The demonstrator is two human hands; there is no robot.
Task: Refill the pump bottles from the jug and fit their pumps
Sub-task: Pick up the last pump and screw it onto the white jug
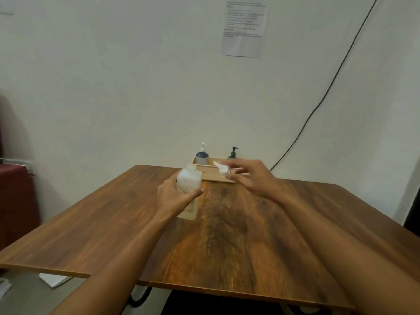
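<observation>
Evidently only the head view was on offer, so all of this comes from it. A translucent white plastic bottle (pixel 188 180) stood with its long axis roughly upright near the middle of the brown wood-grain counter (pixel 227 246). Its bare open neck pointed up and a yellowish tint showed in its lower part. Whether its base touched the counter could not be told.

The left hand (pixel 172 196) reached in from the lower left with the forearm stretched out. Its grip was closed round the bottle's body, thumb across the near face and fingers behind.

A small white plastic pump head (pixel 221 167) was up over the near rim of a shallow beige plastic basket (pixel 213 177). Its spout pointed up and to the left, towards the bottle's neck, and the two were near but apart. The right hand (pixel 252 178) came in from the lower right, wrist bent inward, its grip pinched on the pump between fingertips and thumb. Blur hid the details.

At the basket's far side stood a dark blue pump bottle with a white pump (pixel 202 155) and a dark green pump bottle with a black pump (pixel 233 153), both upright.

A printed paper sheet (pixel 244 26) hung on the pale wall, with a black cable (pixel 329 87) running down beside it.
</observation>
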